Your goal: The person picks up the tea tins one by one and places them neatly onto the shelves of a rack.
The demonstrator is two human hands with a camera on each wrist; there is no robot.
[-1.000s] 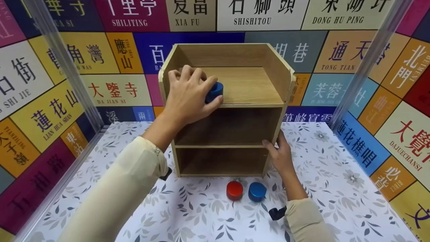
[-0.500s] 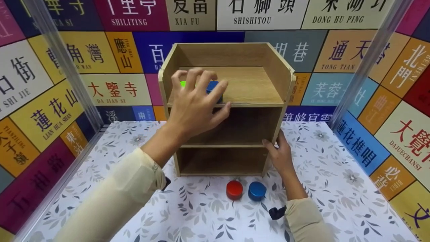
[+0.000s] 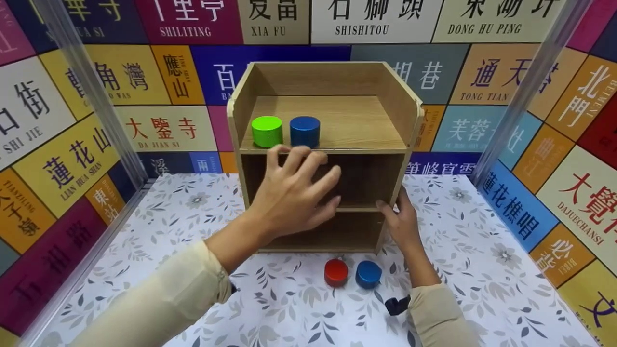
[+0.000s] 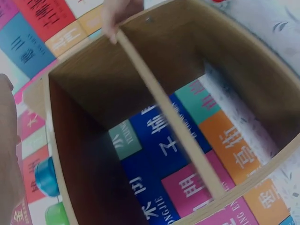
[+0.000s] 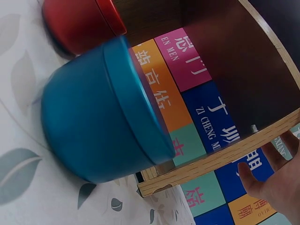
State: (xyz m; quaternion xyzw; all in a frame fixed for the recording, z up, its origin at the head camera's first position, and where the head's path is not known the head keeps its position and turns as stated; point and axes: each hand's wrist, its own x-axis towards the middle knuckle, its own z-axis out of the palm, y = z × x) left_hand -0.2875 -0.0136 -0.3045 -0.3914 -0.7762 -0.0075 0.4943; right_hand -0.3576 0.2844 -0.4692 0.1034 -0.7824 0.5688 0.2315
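My left hand (image 3: 294, 193) hangs empty in front of the wooden shelf unit (image 3: 318, 152), fingers spread and slightly bent, just below the top board. On that board a green lidded cylinder (image 3: 267, 131) and a blue one (image 3: 304, 132) stand side by side with a small gap. With my right hand (image 3: 405, 224) I grip the unit's right side, thumb at the front edge by the middle board; the other fingers are mostly hidden. A red cylinder (image 3: 336, 273) and a second blue cylinder (image 3: 368, 274) stand on the table before the unit, large in the right wrist view.
The table (image 3: 482, 270) has a leaf-patterned white cover. Behind it and at both sides stand panels (image 3: 409, 72) of coloured signs, with clear upright strips at the corners. The unit's two lower compartments show no objects.
My left hand has let go of the blue cylinder on the top board and moved down and slightly right, uncovering it and the green one. The right hand has stayed on the unit.
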